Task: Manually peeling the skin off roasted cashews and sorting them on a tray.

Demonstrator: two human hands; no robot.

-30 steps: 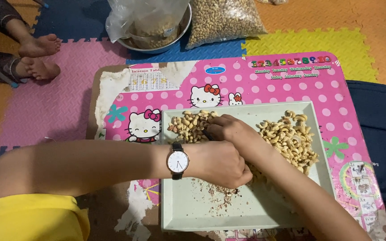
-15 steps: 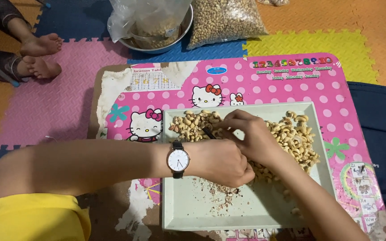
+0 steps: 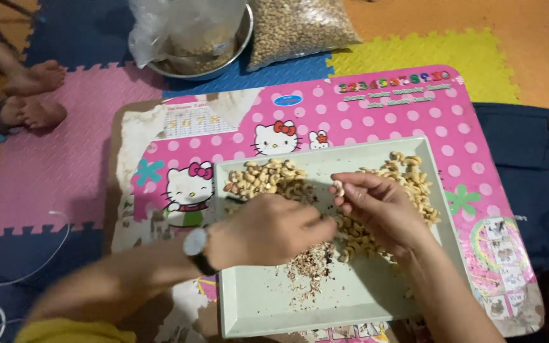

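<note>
Over the pale green tray (image 3: 255, 311), the right hand (image 3: 382, 209) pinches one cashew (image 3: 337, 188) at its fingertips. Left hand (image 3: 268, 230), loosely curled, rests among cashews (image 3: 268, 178); whether it grips any, I cannot tell. Tray's near half lies bare beside husk crumbs (image 3: 309, 270).

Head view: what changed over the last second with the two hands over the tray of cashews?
The right hand lifted off the nut pile toward the tray's middle and now pinches a single cashew at its fingertips. The left hand, with the wristwatch, shifted slightly nearer and lower over the husk crumbs. The pale green tray, both cashew piles and the pink table stayed put.
</note>
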